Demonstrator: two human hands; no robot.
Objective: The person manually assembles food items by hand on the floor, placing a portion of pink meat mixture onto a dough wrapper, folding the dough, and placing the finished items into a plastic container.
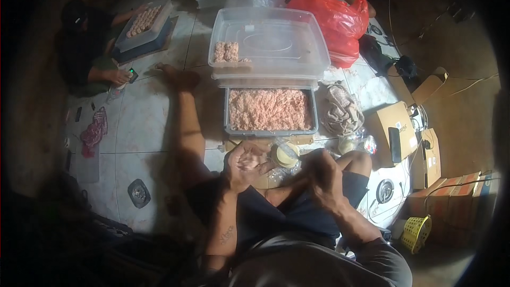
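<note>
While I am sitting cross-legged, my left hand [245,163] is cupping a pink lump of filling [247,163] palm-up, and my right hand [322,172] is curling shut beside the wrapper stack [286,154].

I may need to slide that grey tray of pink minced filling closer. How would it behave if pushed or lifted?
The grey tray looks filled nearly to its rim with pink minced filling, so it is probably heavy for its size. On the smooth tiled floor it would likely slide rather than tip, being low and wide. Lifted by one end, its thin walls might flex.
</note>
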